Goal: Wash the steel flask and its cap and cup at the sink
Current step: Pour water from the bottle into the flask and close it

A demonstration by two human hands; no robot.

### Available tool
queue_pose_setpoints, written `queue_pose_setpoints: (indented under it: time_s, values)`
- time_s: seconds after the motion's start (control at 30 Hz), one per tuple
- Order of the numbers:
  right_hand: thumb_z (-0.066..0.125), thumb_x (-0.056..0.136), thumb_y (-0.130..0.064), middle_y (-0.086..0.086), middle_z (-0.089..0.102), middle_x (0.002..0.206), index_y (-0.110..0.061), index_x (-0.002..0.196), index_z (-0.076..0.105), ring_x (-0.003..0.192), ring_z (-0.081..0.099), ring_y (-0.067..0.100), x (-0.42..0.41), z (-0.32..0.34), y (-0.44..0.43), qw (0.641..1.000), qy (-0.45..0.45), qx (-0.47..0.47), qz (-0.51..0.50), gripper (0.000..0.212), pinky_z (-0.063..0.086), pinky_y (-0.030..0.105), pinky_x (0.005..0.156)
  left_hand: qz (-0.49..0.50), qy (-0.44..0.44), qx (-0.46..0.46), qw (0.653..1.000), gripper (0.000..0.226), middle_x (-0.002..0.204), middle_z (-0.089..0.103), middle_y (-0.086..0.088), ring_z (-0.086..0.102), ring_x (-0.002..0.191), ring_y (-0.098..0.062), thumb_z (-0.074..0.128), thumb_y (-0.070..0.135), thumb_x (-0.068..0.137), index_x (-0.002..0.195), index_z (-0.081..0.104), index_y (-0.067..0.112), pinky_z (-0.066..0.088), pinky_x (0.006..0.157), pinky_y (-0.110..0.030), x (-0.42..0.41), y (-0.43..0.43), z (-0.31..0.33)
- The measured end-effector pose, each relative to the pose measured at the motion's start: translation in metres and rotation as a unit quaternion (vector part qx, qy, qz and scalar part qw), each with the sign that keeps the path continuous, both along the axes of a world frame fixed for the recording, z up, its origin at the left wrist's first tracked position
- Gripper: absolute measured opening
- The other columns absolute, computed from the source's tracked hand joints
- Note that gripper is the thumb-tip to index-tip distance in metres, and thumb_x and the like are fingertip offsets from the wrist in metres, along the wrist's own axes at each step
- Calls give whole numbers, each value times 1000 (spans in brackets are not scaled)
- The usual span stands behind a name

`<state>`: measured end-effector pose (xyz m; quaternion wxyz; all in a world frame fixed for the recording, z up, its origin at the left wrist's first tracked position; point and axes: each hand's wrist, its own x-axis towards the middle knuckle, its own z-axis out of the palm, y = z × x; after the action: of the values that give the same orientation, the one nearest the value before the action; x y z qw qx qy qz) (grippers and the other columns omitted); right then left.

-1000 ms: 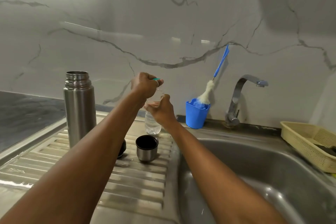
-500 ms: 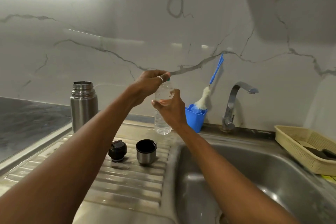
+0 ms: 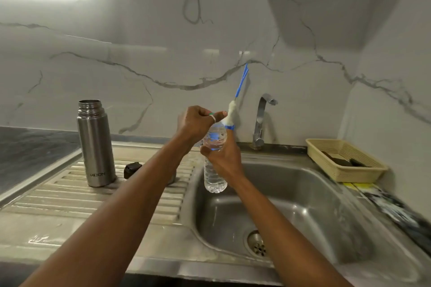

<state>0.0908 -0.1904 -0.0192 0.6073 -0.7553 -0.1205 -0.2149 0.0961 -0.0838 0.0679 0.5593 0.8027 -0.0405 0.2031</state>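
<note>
Steel flask (image 3: 96, 142) stands upright and uncapped on the ribbed drainboard (image 3: 58, 193) toward the desk's left rear edge, its black cap (image 3: 132, 169) just beside it. Over the sink (image 3: 314, 193) near its left rim, the right hand (image 3: 224, 158) grips a clear plastic bottle (image 3: 215, 177) while the left hand (image 3: 194, 123) pinches its green top

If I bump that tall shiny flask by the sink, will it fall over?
Probably, yes. The steel flask is tall and narrow and stands upright on the ridged draining board, so a push near its open top could tip it. Being round, it would likely roll. Its smooth metal sides may be slippery when wet.
</note>
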Motion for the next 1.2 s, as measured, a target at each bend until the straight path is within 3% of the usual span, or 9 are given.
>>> queue_pose_setpoints:
  time_s: [0.17, 0.27, 0.47, 0.53, 0.6, 0.67, 0.97, 1.1, 1.2]
  values:
    - [83, 78, -13, -9, 69, 101, -23, 130, 51, 86, 69, 5, -10, -8, -7, 999, 12, 35, -6, 62, 58, 26, 80, -126, 20, 39, 991, 41, 106, 71, 1, 66, 99, -14, 75, 40, 89, 120, 71, 14, 56, 85, -28, -9, 2, 2]
    - [81, 77, -13, -5, 71, 100, -23, 122, 52, 86, 70, 9, -12, -9, -8, 999, 12, 37, -8, 55, 59, 33, 83, -140, -8, 72, 987, 23, 93, 71, 13, 66, 89, -5, 75, 20, 92, 114, 76, 13, 52, 72, -13, -7, 5, 2]
    - [79, 69, -21, -7, 70, 93, -29, 113, 51, 84, 70, 13, -7, -12, -5, 999, 20, 9, -42, 53, 58, 41, 85, -53, -10, 43, 998, 11, 79, 74, 14, 64, 82, -8, 88, 32, 77, 73, 78, 30, 49, 68, -23, 11, 12, 11]
    - [79, 71, -19, -7, 70, 93, -29, 111, 50, 85, 69, 13, -6, -14, -9, 999, 24, 14, -44, 50, 58, 40, 85, -47, -5, 45, 998, 12, 92, 74, 10, 65, 94, -10, 87, 35, 78, 85, 79, 28, 52, 79, -28, 13, 17, 16]
    - [80, 73, -17, -8, 69, 94, -28, 113, 50, 85, 69, 12, -6, -15, -13, 999, 25, 15, -39, 52, 58, 37, 84, -30, -2, 88, 996, 31, 106, 70, 8, 62, 105, -13, 84, 37, 81, 106, 79, 19, 50, 90, -29, 15, 26, 20]
    - [81, 74, -15, -10, 67, 96, -28, 116, 49, 85, 68, 10, -5, -16, -15, 999, 27, 16, -33, 55, 58, 32, 81, 6, -3, 149, 989, 39, 113, 68, 4, 60, 110, -14, 81, 38, 83, 116, 76, 16, 44, 91, -25, 15, 35, 20]
    - [79, 74, -13, -9, 70, 92, -25, 113, 54, 81, 68, 8, 2, -28, -20, 997, 54, 34, -38, 48, 54, 26, 74, 39, 14, 343, 939, 28, 116, 74, -5, 62, 115, -22, 80, 28, 87, 111, 78, 13, 47, 104, -35, 50, 80, -15]
    - [80, 72, -17, -8, 71, 92, -25, 111, 55, 81, 68, 8, 11, -35, -20, 996, 67, 20, -50, 46, 55, 27, 75, 19, 47, 434, 900, 27, 122, 71, -3, 57, 119, -24, 74, 27, 91, 117, 76, 18, 36, 98, -29, 75, 88, -37]
    - [81, 72, -18, -10, 70, 90, -27, 109, 55, 81, 67, 7, 18, -39, -19, 996, 72, 15, -55, 45, 55, 28, 76, 7, 66, 479, 875, 19, 117, 73, 1, 58, 109, -20, 74, 31, 90, 108, 77, 23, 33, 88, -27, 95, 89, -55]
